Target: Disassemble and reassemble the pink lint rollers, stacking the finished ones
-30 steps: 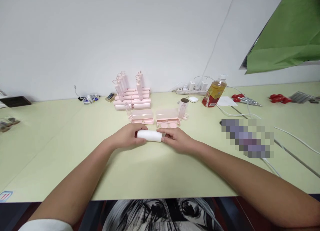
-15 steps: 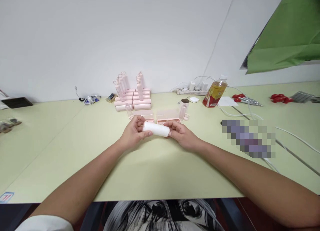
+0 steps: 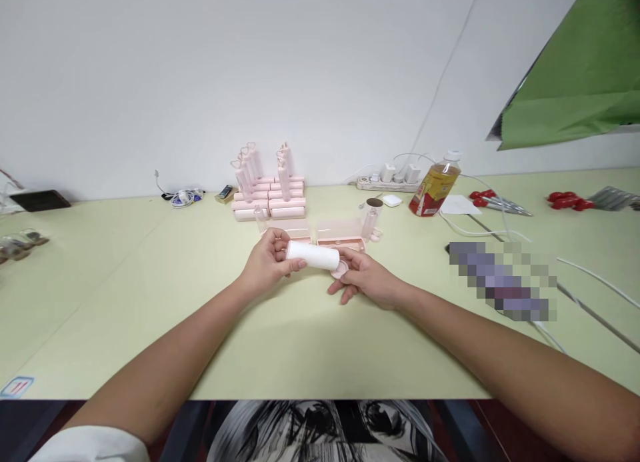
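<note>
Roll (image 3: 313, 254), white, is above the table (image 3: 280, 355) in front of the person, lying nearly level with its right end a little lower and nearer. Left hand (image 3: 270, 265) grips it by the left end: the thumb lies along the near side, pointing right, and the fingers bend round behind the end. That forearm runs from the white sleeve (image 3: 90, 443) at lower left up and inward, the wrist roughly in line with it.

Right hand (image 3: 373, 277) is at the roll's other end, its forearm slanting in from lower right. Thumb and fingers close on a pink disc (image 3: 340, 269), tilted and just below that end of the roll. Two lower fingers stretch out, spread, down and to the left over the table. The upper fingers reach behind the roll's end; whether they press on it cannot be told.

Just beyond the hands are two open pink cases, the right one (image 3: 341, 231) and the left one (image 3: 291, 229), each partly hidden at its front.
</note>
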Tool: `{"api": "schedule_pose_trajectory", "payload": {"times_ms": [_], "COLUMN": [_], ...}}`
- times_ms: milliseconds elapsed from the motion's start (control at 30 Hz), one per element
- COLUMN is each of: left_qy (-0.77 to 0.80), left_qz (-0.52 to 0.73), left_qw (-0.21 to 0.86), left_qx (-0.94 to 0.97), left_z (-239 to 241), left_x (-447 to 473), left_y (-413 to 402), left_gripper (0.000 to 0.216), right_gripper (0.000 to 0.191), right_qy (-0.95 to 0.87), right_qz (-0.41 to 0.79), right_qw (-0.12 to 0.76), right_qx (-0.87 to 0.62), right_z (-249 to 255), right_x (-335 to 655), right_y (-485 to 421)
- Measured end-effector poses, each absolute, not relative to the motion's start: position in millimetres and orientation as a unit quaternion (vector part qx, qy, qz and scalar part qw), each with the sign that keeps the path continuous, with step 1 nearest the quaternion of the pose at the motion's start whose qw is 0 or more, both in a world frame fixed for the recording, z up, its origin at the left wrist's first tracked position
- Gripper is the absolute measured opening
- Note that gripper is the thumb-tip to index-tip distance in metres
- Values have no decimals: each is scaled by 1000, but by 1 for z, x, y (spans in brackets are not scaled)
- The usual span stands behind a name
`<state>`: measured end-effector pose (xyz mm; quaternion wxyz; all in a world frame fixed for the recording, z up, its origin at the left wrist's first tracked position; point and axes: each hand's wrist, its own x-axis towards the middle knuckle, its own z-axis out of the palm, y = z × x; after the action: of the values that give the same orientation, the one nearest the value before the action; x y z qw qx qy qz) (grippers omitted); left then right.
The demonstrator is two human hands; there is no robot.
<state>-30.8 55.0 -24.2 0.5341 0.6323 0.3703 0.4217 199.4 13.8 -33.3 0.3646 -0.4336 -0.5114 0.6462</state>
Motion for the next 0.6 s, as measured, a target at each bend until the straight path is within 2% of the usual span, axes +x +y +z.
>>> {"api": "schedule_pose_trajectory", "payload": {"times_ms": [300,600], "left_qy": [373,371], "left_qz": [419,411], "left_qw": [561,551], "left_qx": [609,624], "left_z": [-26,-30], "left_x": [-27,-28], "left_y": [54,55], "left_gripper": [57,55], "right_gripper": [56,41], "right_qy": [-562,-547], "right_qz": [633,650], "right_qw": [334,336], "right_qx": [-415,-406], "right_z": [-37,-41], "right_x": [201,202], "right_y": [11,15]}}
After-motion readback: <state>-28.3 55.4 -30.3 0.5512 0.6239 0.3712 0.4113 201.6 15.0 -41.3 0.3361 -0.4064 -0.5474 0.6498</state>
